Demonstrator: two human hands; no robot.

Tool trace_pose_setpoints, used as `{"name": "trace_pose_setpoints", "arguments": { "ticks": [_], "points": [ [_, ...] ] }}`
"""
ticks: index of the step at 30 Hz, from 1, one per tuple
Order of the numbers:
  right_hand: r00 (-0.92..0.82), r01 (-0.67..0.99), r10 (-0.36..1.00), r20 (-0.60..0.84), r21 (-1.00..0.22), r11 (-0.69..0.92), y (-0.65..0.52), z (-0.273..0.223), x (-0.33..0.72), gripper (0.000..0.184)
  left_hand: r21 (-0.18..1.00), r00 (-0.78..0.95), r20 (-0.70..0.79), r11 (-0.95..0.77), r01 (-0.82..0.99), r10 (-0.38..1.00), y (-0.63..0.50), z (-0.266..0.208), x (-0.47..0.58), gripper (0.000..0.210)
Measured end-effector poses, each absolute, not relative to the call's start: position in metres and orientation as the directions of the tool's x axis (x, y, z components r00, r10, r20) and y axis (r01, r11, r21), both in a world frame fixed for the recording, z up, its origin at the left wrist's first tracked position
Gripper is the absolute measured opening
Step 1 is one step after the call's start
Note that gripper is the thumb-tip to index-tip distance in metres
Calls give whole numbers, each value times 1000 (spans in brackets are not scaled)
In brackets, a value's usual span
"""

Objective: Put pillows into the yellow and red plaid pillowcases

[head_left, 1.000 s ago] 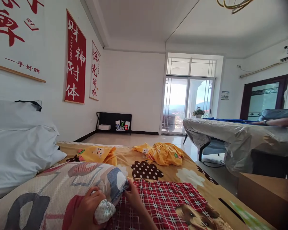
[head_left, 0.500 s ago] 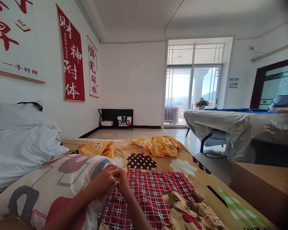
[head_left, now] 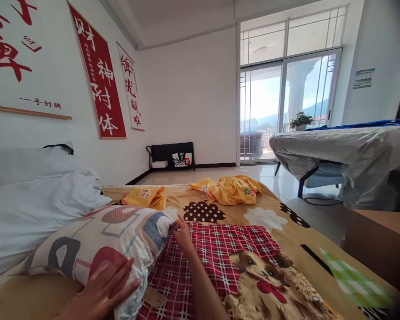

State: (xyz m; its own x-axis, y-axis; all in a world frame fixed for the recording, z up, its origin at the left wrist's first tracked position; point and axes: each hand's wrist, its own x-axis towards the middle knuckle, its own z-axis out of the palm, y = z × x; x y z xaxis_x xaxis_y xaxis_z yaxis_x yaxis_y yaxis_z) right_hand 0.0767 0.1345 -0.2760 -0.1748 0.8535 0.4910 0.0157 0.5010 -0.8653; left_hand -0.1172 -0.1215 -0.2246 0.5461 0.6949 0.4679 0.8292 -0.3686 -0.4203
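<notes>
A patterned pillow (head_left: 120, 226), cream with grey and red shapes, lies at the left of the bed. Its right end looks whitish and shiny, like thin wrapping. My left hand (head_left: 106, 284) rests flat on the near part of this pillow, fingers stretched out. At the pillow's far right corner, my right hand (head_left: 182, 231) pinches the edge between thumb and fingers. Under my right forearm lies a red plaid cloth (head_left: 216, 249) printed with a brown bear, spread beside the pillow.
Yellow cloths (head_left: 235, 189) lie crumpled at the bed's far side. White bedding (head_left: 36, 209) is heaped at the left. On the right stand a cardboard box (head_left: 380, 240) and a plastic-covered table (head_left: 336, 144). A green checked cloth (head_left: 353, 278) lies near the bed's right edge.
My hands were together at the pillow's far right corner. The left hand has moved back towards me onto the pillow; the right stays at the corner. The view has turned slightly.
</notes>
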Motion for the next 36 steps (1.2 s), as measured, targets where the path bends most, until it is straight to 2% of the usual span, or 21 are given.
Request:
{"name": "trace_pose_setpoints", "arguments": {
  "ticks": [2, 4, 6, 9, 10, 12, 17, 19, 22, 26, 31, 34, 36],
  "points": [
    [-187, 9, 846, 500, -860, 510, 130, -272, 74, 13, -505, 615, 433, -388, 771, 658, -109, -223, -105, 66],
    [-193, 12, 840, 507, -855, 519, 124, -266, 72, 16, -549, 665, 431, -408, 730, 610, -93, -222, -89, 47],
    [-195, 20, 834, 517, -848, 530, 117, -260, 70, 15, -524, 673, 460, -435, 732, 579, -74, -222, -77, 32],
    [-191, 21, 821, 538, -834, 551, 110, -252, 67, 5, -427, 579, 518, -396, 813, 630, -45, -213, -71, 28],
    [-188, 16, 818, 544, -831, 557, 108, -250, 65, 7, -407, 547, 515, -374, 834, 660, -37, -207, -71, 28],
    [-175, 1, 816, 550, -829, 559, 106, -248, 63, 14, -375, 493, 508, -334, 865, 706, -23, -192, -72, 33],
    [-167, -48, 827, 536, -842, 537, 103, -243, 56, 22, -360, 396, 469, -238, 902, 789, -6, -167, -70, 83],
    [-185, -65, 823, 538, -842, 536, 98, -240, 52, 22, -372, 366, 464, -198, 907, 807, -2, -171, -68, 89],
    [-217, -78, 804, 554, -831, 551, 86, -235, 45, 18, -358, 297, 491, -121, 926, 819, 2, -186, -66, 79],
    [-258, -65, 774, 578, -810, 583, 71, -229, 39, 16, -286, 144, 543, 21, 958, 827, 0, -198, -64, 54],
    [-314, 9, 753, 579, -791, 612, 60, -222, 43, 13, -254, 83, 479, 47, 966, 874, -5, -190, -66, 40],
    [-380, 137, 730, 567, -746, 651, 47, -205, 53, 13, -204, 48, 448, 49, 978, 893, -5, -186, -68, 38],
    [-423, 262, 707, 566, -671, 694, 37, -187, 64, 15, -159, 34, 423, 38, 987, 906, -6, -185, -70, 38]
  ]
}}
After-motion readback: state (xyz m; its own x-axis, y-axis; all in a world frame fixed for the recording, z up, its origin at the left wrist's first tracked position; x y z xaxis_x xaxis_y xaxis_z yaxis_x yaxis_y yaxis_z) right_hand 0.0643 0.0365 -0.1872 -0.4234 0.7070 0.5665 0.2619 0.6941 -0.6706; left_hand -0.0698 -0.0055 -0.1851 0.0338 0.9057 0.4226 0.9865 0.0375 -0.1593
